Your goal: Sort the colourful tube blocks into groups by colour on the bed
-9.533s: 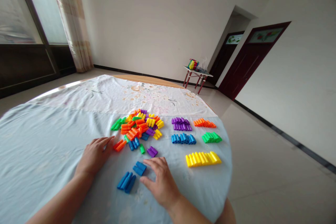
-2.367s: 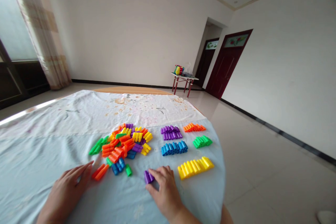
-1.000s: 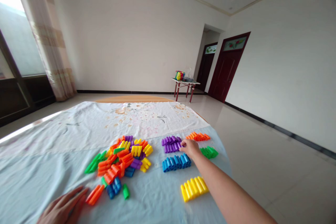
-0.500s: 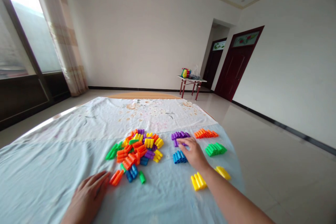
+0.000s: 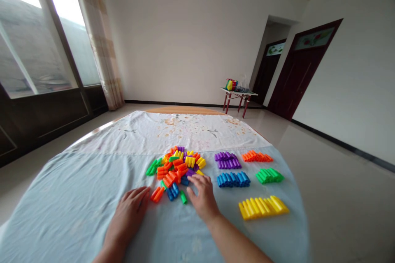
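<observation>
A mixed pile of tube-shaped plastic pieces [image 5: 173, 168] in several colours lies mid-table. My left hand [image 5: 132, 205] rests on the cloth with fingers extended, its fingertips beside an orange piece [image 5: 157, 194]. At the pile's right edge is my right hand [image 5: 202, 195], thumb and fingers apart; I see nothing held in it. Its fingertips are near a blue piece [image 5: 184, 181], and a loose green piece [image 5: 183, 197] lies left of the thumb. To the right are single-colour groups: purple [image 5: 227, 160], orange [image 5: 257, 156], blue [image 5: 233, 179], green [image 5: 269, 175] and yellow [image 5: 263, 207].
A light blue and white floral cloth [image 5: 77, 197] covers the round table. Farther back, a small table [image 5: 239, 92] holds a colourful bag [image 5: 231, 85] and a clear plastic bag. A window and curtain [image 5: 100, 45] are at left, dark red doors at right.
My right hand has moved left from the purple group to the mixed pile, uncovering the purple, blue and yellow groups. My left hand stays by the orange piece. The camera view has shifted left.
</observation>
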Action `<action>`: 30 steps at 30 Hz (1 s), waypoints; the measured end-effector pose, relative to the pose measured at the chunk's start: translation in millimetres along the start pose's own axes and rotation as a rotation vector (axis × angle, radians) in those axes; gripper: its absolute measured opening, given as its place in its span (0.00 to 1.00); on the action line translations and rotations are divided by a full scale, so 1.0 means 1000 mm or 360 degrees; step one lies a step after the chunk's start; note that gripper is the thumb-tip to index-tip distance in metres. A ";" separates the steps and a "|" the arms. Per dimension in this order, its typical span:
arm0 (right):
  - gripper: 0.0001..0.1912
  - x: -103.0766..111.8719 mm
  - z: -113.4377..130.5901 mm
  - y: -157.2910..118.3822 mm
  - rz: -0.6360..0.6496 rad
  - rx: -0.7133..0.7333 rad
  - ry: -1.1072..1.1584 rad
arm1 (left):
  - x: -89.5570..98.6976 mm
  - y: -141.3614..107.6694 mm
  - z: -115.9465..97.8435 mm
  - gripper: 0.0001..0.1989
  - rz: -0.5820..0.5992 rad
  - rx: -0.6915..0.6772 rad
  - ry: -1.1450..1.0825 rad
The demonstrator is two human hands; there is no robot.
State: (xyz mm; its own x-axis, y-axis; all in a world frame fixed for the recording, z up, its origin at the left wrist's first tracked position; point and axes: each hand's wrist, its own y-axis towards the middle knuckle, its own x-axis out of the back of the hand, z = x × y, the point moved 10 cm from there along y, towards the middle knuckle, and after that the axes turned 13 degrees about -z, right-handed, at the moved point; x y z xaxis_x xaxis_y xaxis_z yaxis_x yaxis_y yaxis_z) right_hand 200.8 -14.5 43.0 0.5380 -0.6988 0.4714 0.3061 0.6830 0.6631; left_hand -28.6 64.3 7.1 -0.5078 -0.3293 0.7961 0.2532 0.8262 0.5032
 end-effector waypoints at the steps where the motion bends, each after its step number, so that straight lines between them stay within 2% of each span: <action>1: 0.19 -0.002 -0.004 0.005 -0.0020 0.0008 -0.0048 | 0.000 0.000 0.000 0.20 0.0000 0.0006 -0.0002; 5: 0.23 -0.018 -0.021 0.020 0.0050 -0.0068 -0.0189 | 0.000 0.000 0.001 0.20 0.0003 0.0010 -0.0002; 9: 0.24 -0.027 -0.029 0.021 0.0137 -0.0110 -0.0176 | 0.002 0.001 0.002 0.20 -0.0032 0.0014 0.0011; 13: 0.24 -0.022 -0.024 0.008 0.0243 -0.0011 -0.0086 | 0.004 0.002 0.000 0.19 -0.0036 0.0001 0.0024; 19: 0.27 -0.003 0.001 -0.021 0.0486 0.0176 0.0093 | 0.008 0.003 -0.004 0.18 -0.0089 -0.0028 0.0036; 22: 0.29 0.020 0.011 -0.033 0.0373 0.0261 0.0175 | 0.009 0.003 -0.004 0.18 -0.0101 -0.0035 0.0020; 25: 0.28 0.042 0.010 -0.044 0.0190 0.0273 0.0183 | 0.008 0.001 0.002 0.19 -0.0116 -0.0021 -0.0043; 30: 0.24 0.055 -0.003 -0.049 -0.0090 0.0218 0.0256 | 0.017 0.014 0.012 0.20 -0.0307 0.0066 -0.0127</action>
State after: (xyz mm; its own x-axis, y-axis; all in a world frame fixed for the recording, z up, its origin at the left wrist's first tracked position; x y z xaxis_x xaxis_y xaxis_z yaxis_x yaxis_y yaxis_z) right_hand 217.5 -85.5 34.7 0.6450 -0.6846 0.3397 0.2357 0.6010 0.7637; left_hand -43.5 75.7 24.2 -0.6078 -0.4474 0.6561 0.1115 0.7700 0.6283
